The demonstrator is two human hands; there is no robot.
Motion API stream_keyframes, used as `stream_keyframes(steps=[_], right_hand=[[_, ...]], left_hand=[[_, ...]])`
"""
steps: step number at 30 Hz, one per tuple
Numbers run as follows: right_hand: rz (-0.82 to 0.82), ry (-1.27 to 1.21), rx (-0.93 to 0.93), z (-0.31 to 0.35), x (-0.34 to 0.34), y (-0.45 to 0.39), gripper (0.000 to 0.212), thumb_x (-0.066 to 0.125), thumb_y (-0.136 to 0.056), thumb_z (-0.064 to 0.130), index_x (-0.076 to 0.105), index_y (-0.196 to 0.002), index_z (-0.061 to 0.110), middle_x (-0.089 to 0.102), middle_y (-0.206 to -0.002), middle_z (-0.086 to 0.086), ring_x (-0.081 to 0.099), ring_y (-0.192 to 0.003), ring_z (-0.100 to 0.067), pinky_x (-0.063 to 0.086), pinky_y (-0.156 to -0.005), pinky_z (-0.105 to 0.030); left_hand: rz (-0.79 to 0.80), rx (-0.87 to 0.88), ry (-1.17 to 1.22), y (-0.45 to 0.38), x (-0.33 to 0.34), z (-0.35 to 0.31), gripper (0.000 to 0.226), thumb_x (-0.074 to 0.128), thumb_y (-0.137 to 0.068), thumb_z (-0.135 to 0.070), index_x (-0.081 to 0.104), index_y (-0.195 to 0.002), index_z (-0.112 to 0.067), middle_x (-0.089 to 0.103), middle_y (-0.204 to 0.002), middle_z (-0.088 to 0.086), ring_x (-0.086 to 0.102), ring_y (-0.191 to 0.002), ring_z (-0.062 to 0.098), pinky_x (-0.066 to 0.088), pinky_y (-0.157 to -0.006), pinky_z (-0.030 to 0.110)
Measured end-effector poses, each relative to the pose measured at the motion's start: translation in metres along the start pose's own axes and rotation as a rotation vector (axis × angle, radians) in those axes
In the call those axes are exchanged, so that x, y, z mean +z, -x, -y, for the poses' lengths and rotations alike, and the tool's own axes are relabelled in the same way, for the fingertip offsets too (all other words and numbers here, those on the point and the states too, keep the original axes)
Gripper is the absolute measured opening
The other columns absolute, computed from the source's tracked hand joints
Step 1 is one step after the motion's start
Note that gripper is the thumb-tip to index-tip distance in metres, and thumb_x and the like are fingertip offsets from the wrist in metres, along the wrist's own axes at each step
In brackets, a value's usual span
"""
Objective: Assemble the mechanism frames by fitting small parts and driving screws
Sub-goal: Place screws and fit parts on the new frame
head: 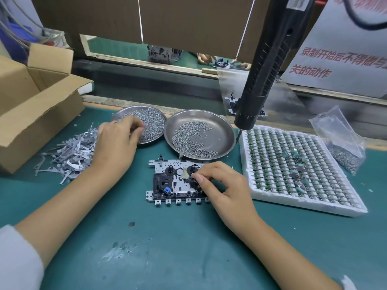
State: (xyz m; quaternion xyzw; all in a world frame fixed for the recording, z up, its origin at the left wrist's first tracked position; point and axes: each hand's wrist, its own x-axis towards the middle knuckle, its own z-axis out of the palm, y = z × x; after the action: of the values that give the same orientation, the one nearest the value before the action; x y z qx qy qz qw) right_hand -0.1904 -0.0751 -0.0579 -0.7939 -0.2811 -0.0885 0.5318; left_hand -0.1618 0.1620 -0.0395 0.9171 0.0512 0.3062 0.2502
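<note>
In the middle of the frame, mechanism frame: a flat silver metal mechanism frame (167,182) with black parts and a small blue piece lay on the green table mat (167,248).
Right hand: the right hand (225,185) rested on the right end of the frame, its thumb and first finger pinched together on a tiny part there. The part was too small to name.
Left hand: the left hand (117,141) reached up and left, its curled fingertips down among the screws in the left round steel dish (156,135). I could not tell if it held a screw.
Second dish: a bigger round steel dish (219,130) with a curved heap of little silver screws (188,139) sat just above the frame.
Screwdriver: a long black power screwdriver (263,70) hung from the top, its tip near the right rim of the bigger dish.
Tray: a white foam tray (335,208) filled with rows of tiny green parts sat on the right.
Left side: a pile of thin grey metal pieces (69,151) lay beside an open brown cardboard box (31,114).
Far right: a clear plastic bag (343,143) held more screws.
</note>
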Motion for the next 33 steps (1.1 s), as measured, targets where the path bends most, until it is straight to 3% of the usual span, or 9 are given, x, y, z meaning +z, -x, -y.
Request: stream_keyframes(steps=[5,9,13,17,21,25,27,31,33], right_hand=[[-0.049,0.102,-0.088,0.005,0.002,-0.001,0.013,0.061,-0.088,0.01,0.072,-0.086,0.003,0.064,-0.088,-0.001,0.059,-0.082,-0.009,0.047,-0.076,-0.021],[-0.112,0.38,-0.119,0.011,-0.006,-0.032,0.017,0.061,-0.089,0.009,0.07,-0.103,0.005,0.063,-0.096,-0.001,0.056,-0.089,-0.008,0.044,-0.084,-0.017],[0.26,0.623,0.28,0.008,-0.012,-0.081,0.04,0.063,-0.091,0.023,0.058,-0.129,0.012,0.063,-0.121,-0.008,0.057,-0.112,-0.022,0.041,-0.097,-0.031],[0.321,0.645,0.365,0.002,-0.002,-0.099,0.025,0.07,-0.086,0.015,0.07,-0.109,0.003,0.071,-0.105,-0.014,0.064,-0.098,-0.023,0.047,-0.089,-0.03],[0.229,0.579,0.344,-0.004,0.0,-0.103,0.016,0.072,-0.083,0.01,0.075,-0.099,0.007,0.074,-0.096,-0.009,0.065,-0.092,-0.019,0.046,-0.087,-0.023],[0.081,0.525,0.282,-0.011,-0.002,-0.097,0.011,0.072,-0.084,0.012,0.077,-0.093,0.008,0.074,-0.091,-0.006,0.056,-0.076,-0.008,0.033,-0.066,0.003],[0.027,0.479,0.268,-0.012,-0.003,-0.095,0.011,0.071,-0.084,0.013,0.077,-0.092,0.008,0.073,-0.092,-0.004,0.055,-0.075,-0.007,0.034,-0.064,0.002],[-0.004,0.432,0.241,-0.013,-0.007,-0.093,0.012,0.071,-0.084,0.012,0.077,-0.094,0.009,0.074,-0.093,-0.003,0.063,-0.082,-0.011,0.041,-0.076,-0.011],[0.01,0.427,0.231,-0.015,-0.008,-0.091,0.012,0.071,-0.083,0.011,0.077,-0.094,0.01,0.074,-0.092,-0.002,0.062,-0.077,-0.008,0.041,-0.072,-0.005]], left_hand=[[-0.022,0.049,-0.093,-0.002,0.002,0.001,0.012,0.059,-0.093,-0.014,0.067,-0.096,-0.007,0.069,-0.094,0.012,0.06,-0.09,0.033,0.038,-0.089,0.044],[-0.068,-0.018,0.194,0.008,0.001,-0.014,0.015,0.059,-0.094,-0.017,0.068,-0.091,-0.005,0.066,-0.081,0.006,0.058,-0.075,0.025,0.044,-0.076,0.035],[-0.019,-0.189,0.483,0.02,0.004,-0.032,0.03,0.048,-0.099,-0.027,0.061,-0.075,-0.014,0.055,-0.062,-0.006,0.051,-0.06,0.013,0.042,-0.067,0.034],[0.03,-0.284,0.637,0.03,0.009,-0.042,0.036,0.046,-0.099,-0.028,0.054,-0.065,-0.021,0.05,-0.054,-0.006,0.045,-0.05,0.003,0.041,-0.06,0.032],[0.063,-0.292,0.797,0.037,0.01,-0.046,0.015,0.057,-0.092,-0.024,0.064,-0.078,-0.022,0.061,-0.066,-0.009,0.055,-0.061,-0.002,0.047,-0.061,0.016],[0.072,-0.268,0.869,0.04,0.008,-0.05,0.013,0.068,-0.084,-0.012,0.068,-0.083,-0.025,0.069,-0.076,-0.013,0.061,-0.074,-0.002,0.046,-0.07,0.01],[0.083,-0.264,0.9,0.041,0.008,-0.051,0.015,0.071,-0.081,-0.009,0.07,-0.082,-0.024,0.071,-0.078,-0.013,0.063,-0.074,-0.001,0.046,-0.071,0.009],[0.09,-0.248,0.905,0.043,0.01,-0.053,0.015,0.075,-0.076,-0.01,0.071,-0.083,-0.023,0.072,-0.079,-0.01,0.065,-0.074,0.004,0.05,-0.074,0.014],[0.078,-0.236,0.875,0.043,0.01,-0.053,0.015,0.076,-0.075,-0.012,0.072,-0.083,-0.024,0.072,-0.078,-0.012,0.065,-0.073,0.003,0.049,-0.073,0.014]])
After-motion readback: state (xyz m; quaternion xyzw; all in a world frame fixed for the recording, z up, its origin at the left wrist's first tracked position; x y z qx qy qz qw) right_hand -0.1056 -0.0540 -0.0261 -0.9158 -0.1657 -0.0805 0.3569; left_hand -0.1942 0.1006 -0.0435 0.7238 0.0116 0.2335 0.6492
